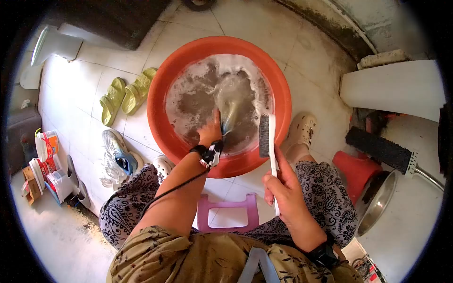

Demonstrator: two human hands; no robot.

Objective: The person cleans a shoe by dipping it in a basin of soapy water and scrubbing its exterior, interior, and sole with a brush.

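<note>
A wide orange-red plastic basin (163, 141) holds cloudy, foamy water (193, 104). My left hand (210, 132) dips into it, its fingers partly under the surface. Against those fingers lies a pale, bluish submerged thing (230, 118); water and splashing blur its shape, and it appears to be in the hand's grip. My right hand (284, 186) is closed round the white handle of a scrub brush (267, 137). The brush stands upright over the basin's right rim, grey bristles facing left.
Green sandals (112, 101) and white-and-blue sneakers (120, 158) stand on the tiles at left. A purple stool (228, 229) is below the basin. At right are a red bucket (356, 172), a black-bristled long-handled brush (380, 150) and a metal bowl (377, 207).
</note>
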